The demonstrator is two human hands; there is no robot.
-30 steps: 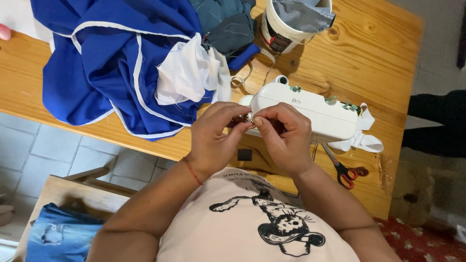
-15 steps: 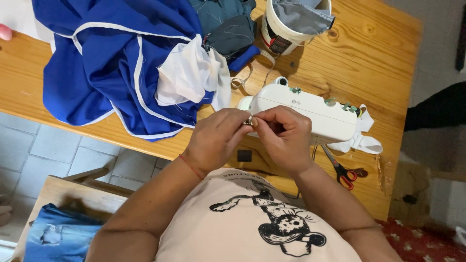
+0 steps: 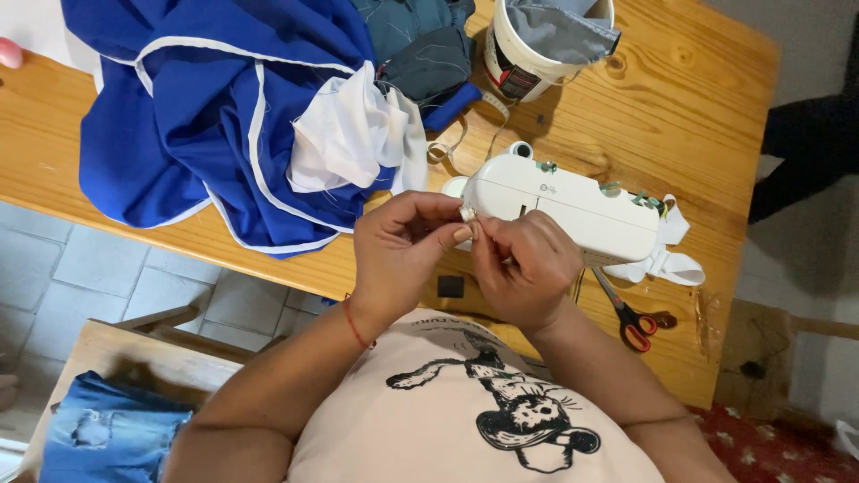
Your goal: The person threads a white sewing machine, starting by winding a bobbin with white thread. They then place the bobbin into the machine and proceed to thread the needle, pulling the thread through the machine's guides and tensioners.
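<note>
A person seated at a wooden table [image 3: 107, 170] brings both hands together at the near end of a small white sewing machine [image 3: 573, 210], seen from above. The left hand [image 3: 403, 250] and the right hand [image 3: 523, 268] meet fingertip to fingertip, each pinched nearly closed on a tiny pale piece [image 3: 467, 215] held just in front of the machine's end; it is too small to tell whether it is a bobbin, a thread end or some other part, and no thread can be made out between the fingers. The work at the machine appears to be at a preparatory stage: no cloth lies under the machine, and the heap of blue fabric with white trim [image 3: 224, 116] sits well to the left of it on the table, with a white piece of cloth [image 3: 349, 134] resting on its edge and darker scraps behind. Orange-handled scissors [image 3: 626, 317] lie untouched on the table near the right hand, just in front of the machine. A white bucket [image 3: 537, 45] holding grey cloth stands at the far side of the table. Folded denim [image 3: 98, 434] rests on a low wooden surface beside the person. Judging by this, the fiddly handwork remains unfinished and any stitching is yet to begin.
</note>
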